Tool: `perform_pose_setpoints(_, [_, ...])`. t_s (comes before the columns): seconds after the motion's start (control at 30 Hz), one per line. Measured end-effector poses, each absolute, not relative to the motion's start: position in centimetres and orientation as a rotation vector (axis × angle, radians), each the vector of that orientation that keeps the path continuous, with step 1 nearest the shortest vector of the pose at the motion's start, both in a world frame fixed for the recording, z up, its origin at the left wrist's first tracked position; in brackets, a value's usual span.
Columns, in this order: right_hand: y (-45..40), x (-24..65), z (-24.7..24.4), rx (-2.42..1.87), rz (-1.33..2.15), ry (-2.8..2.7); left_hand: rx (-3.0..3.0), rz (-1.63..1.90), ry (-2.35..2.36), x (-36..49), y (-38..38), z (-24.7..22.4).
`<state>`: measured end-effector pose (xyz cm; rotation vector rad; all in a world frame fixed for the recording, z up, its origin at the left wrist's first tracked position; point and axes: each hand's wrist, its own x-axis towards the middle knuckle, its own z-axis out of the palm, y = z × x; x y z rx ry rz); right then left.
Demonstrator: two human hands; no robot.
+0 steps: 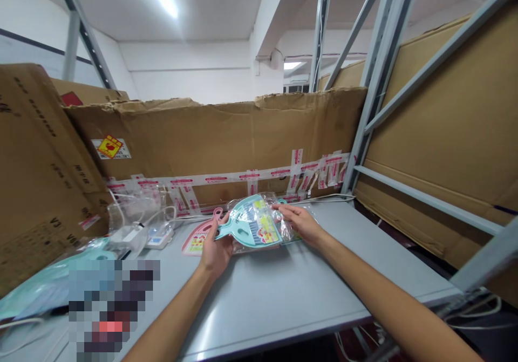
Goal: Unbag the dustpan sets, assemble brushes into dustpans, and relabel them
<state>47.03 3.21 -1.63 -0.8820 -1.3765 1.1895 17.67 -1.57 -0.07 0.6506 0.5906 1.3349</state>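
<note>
Left hand (216, 246), right hand (299, 224), holding a bagged teal dustpan (253, 224) (pink dustpan (197, 239) beside)

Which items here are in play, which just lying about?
In play:
left hand, holding teal dustpan
right hand, on its clear bag

Lying about:
pink dustpan
loose plastic wrap
teal item
cardboard boxes
grey bench
metal rack
</note>
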Motion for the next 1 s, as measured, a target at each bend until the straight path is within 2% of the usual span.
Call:
perform_pose_setpoints(0.27, [4.2,48.2,-1.4,-0.957,1.230,-1.280,0.752,1.306,0.660,17.2,-1.3,-0.5])
perform_pose_setpoints(0.43, [5.1,49.2,-1.2,-0.969,1.206,-1.002,0.842,1.117,0.677,16.8,-1.4,-0.6])
perform_pose_setpoints(0.6, [3.2,48.6,-0.9,-0.934,1.698,-1.335,0.880,0.875,0.690,17.0,-1.9,-1.3])
perform_pose_setpoints(0.67, [2.2,47.9,-0.9,-0.909,1.785,-1.555,0.871,0.834,0.672,17.2,-1.9,-1.6])
perform_pose_setpoints(0.83, [2.1,48.4,-0.3,-0.938,1.624,-1.724,0.864,0.817,0.611,17.1,-1.7,-1.1])
perform_pose_setpoints(1.0, [4.8,56.6,0.9,-1.066,1.431,-1.490,0.886,1.024,0.619,16.0,-1.3,0.2])
